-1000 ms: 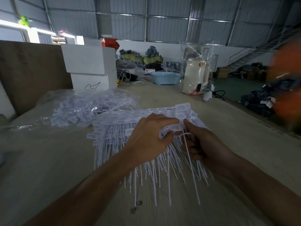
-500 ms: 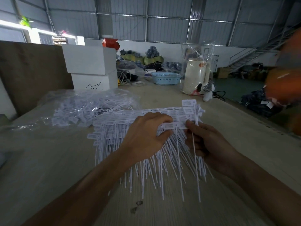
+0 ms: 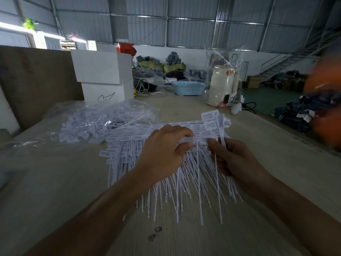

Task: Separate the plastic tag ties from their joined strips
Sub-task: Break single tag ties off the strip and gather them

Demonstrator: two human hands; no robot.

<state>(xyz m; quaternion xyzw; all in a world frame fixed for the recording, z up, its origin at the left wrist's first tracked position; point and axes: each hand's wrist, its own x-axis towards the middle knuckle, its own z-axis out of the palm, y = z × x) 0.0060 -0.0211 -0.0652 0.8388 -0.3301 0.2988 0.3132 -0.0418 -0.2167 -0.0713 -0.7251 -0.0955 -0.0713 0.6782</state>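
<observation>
I have the left hand (image 3: 162, 152) curled over the tag end of the joined strips (image 3: 129, 150), thumb and fingers pinching the row of labels. My right hand (image 3: 232, 159) is closed around a small bunch of separated ties (image 3: 217, 126), their tags standing up just beyond the fingers and their tails running down toward me. The strips lie in a thick stack on the wooden table (image 3: 276, 163), straight ahead, tails fanned toward the near edge. By my reading the job is at an early-to-middle stage: only a few ties are free in my right hand, and most of the stack is still joined. To the far left sits a clear bag of ties (image 3: 103, 117); I cannot tell whether those are done.
</observation>
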